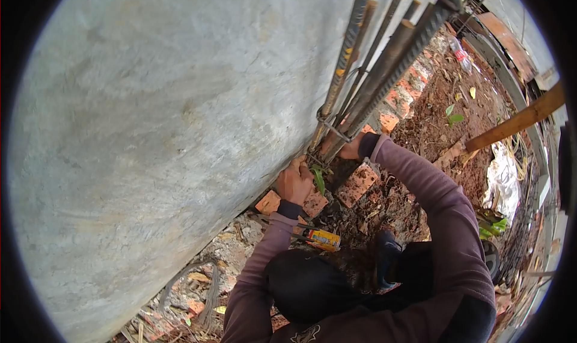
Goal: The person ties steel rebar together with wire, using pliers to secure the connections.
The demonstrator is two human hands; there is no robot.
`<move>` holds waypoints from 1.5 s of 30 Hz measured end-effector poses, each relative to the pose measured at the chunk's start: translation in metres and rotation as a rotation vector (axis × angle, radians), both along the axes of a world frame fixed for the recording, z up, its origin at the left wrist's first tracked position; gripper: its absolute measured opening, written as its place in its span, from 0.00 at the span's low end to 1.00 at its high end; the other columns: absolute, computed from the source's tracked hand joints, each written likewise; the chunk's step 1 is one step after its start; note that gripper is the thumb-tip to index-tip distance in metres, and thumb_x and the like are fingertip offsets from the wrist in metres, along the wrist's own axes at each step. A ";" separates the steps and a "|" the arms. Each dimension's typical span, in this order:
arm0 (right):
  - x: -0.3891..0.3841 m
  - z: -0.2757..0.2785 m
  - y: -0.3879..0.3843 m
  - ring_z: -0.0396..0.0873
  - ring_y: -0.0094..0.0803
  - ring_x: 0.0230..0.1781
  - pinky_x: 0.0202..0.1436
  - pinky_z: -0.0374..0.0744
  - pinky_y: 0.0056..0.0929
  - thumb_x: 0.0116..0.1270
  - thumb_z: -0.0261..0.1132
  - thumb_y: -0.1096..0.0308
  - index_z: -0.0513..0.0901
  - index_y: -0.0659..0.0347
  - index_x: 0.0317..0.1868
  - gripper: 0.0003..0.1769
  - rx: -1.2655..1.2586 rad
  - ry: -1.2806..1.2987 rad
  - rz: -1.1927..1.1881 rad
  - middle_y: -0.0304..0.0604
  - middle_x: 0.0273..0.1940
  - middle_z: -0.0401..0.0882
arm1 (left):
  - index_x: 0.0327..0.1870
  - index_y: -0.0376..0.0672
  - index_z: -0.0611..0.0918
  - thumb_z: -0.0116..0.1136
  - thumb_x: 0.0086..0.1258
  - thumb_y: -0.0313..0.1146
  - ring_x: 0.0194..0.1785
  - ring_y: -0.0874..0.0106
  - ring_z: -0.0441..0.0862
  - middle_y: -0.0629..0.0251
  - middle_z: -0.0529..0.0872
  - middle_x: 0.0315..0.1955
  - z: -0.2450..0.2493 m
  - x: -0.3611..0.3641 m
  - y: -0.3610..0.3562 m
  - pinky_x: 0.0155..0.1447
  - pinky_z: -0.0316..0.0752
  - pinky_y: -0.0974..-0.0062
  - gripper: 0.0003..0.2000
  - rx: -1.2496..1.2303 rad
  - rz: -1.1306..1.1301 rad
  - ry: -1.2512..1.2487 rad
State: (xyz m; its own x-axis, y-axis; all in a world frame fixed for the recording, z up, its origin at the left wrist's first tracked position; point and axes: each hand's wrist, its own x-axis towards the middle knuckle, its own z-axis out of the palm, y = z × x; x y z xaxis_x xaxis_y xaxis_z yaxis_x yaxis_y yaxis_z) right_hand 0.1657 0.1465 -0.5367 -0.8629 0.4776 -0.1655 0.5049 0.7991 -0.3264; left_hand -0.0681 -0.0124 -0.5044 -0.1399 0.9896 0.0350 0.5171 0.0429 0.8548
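Observation:
A bundle of upright ribbed steel bars (384, 72), tied by a wire stirrup (333, 128), rises beside the grey wall (150, 114). My left hand (294, 183) is at the foot of the bars, close against the wall. Its fingers are curled, and whatever they hold is hidden. On the other side, my right hand (350, 149) reaches in behind the bars, which cover its fingers. A green leafy sprig (318, 177) sticks out between the hands. Broken red bricks (357, 185) lie just below them.
A yellow printed packet or can (324, 240) lies near my knees, beside dark metal prongs. A wooden beam (517, 123) slants in from the right. White sheeting (502, 177) and a plastic bottle (460, 55) rest on the reddish soil (430, 132). Wire strands (210, 289) lie along the wall.

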 end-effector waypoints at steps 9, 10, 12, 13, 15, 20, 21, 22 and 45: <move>-0.004 0.011 0.019 0.79 0.38 0.46 0.51 0.78 0.33 0.73 0.53 0.68 0.78 0.63 0.50 0.12 -0.197 0.322 0.134 0.48 0.45 0.79 | 0.54 0.35 0.81 0.49 0.73 0.28 0.25 0.77 0.82 0.64 0.84 0.27 0.029 -0.014 0.002 0.28 0.77 0.80 0.14 -0.361 0.062 -0.966; -0.006 0.019 0.014 0.80 0.38 0.43 0.50 0.79 0.31 0.72 0.54 0.69 0.78 0.64 0.50 0.12 -0.335 0.457 0.137 0.48 0.43 0.80 | 0.54 0.35 0.82 0.48 0.73 0.28 0.24 0.78 0.81 0.66 0.83 0.25 0.031 -0.015 0.002 0.27 0.76 0.80 0.14 -0.383 0.056 -0.969; -0.009 0.035 0.012 0.80 0.38 0.44 0.50 0.79 0.31 0.70 0.56 0.69 0.78 0.64 0.51 0.12 -0.444 0.481 0.102 0.48 0.44 0.80 | 0.54 0.35 0.82 0.48 0.74 0.28 0.22 0.80 0.78 0.70 0.79 0.22 0.027 -0.018 0.003 0.25 0.73 0.80 0.14 -0.381 0.037 -0.901; -0.012 0.040 0.011 0.80 0.38 0.44 0.50 0.79 0.31 0.69 0.57 0.70 0.78 0.64 0.51 0.13 -0.487 0.468 0.079 0.48 0.45 0.81 | 0.54 0.35 0.82 0.48 0.74 0.28 0.21 0.80 0.76 0.72 0.77 0.21 0.026 -0.018 0.003 0.24 0.72 0.80 0.14 -0.380 0.028 -0.867; -0.013 0.049 0.014 0.80 0.38 0.44 0.50 0.79 0.31 0.68 0.59 0.70 0.78 0.65 0.52 0.14 -0.554 0.441 0.038 0.49 0.46 0.81 | 0.54 0.35 0.82 0.48 0.74 0.28 0.19 0.81 0.73 0.73 0.75 0.21 0.023 -0.016 0.001 0.23 0.69 0.80 0.14 -0.348 0.070 -0.687; -0.022 0.059 0.012 0.81 0.38 0.45 0.50 0.80 0.31 0.64 0.64 0.70 0.78 0.66 0.54 0.18 -0.684 0.412 -0.043 0.50 0.48 0.81 | 0.56 0.36 0.81 0.49 0.74 0.29 0.20 0.82 0.72 0.74 0.74 0.22 0.040 -0.009 -0.001 0.25 0.67 0.82 0.14 -0.408 0.193 -0.914; -0.024 0.060 0.010 0.81 0.38 0.45 0.50 0.80 0.31 0.63 0.65 0.70 0.78 0.67 0.54 0.19 -0.703 0.410 -0.057 0.50 0.49 0.81 | 0.56 0.36 0.81 0.50 0.74 0.29 0.21 0.82 0.72 0.74 0.74 0.22 0.033 -0.010 0.000 0.25 0.67 0.82 0.14 -0.423 0.220 -1.085; -0.026 0.061 0.010 0.81 0.38 0.46 0.50 0.80 0.31 0.62 0.66 0.70 0.78 0.67 0.54 0.20 -0.719 0.412 -0.071 0.50 0.49 0.81 | 0.55 0.36 0.81 0.50 0.73 0.29 0.21 0.82 0.73 0.74 0.74 0.22 0.029 -0.012 0.002 0.26 0.67 0.82 0.14 -0.433 0.245 -1.254; -0.053 -0.015 -0.001 0.84 0.31 0.32 0.36 0.82 0.33 0.47 0.81 0.64 0.87 0.66 0.39 0.20 -0.680 0.627 -0.576 0.45 0.33 0.86 | 0.59 0.42 0.75 0.58 0.71 0.34 0.49 0.68 0.84 0.65 0.83 0.45 0.021 0.021 -0.014 0.47 0.84 0.71 0.17 -0.279 0.252 -1.651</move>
State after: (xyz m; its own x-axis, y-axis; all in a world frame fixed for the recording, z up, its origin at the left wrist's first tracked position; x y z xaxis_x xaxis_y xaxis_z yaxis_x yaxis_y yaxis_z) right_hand 0.1125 0.1451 -0.5514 -0.5624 0.8119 -0.1568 0.3353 0.0505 -0.9408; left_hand -0.0466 -0.0261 -0.4837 0.0098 0.8890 -0.4578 -0.8970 0.2102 0.3889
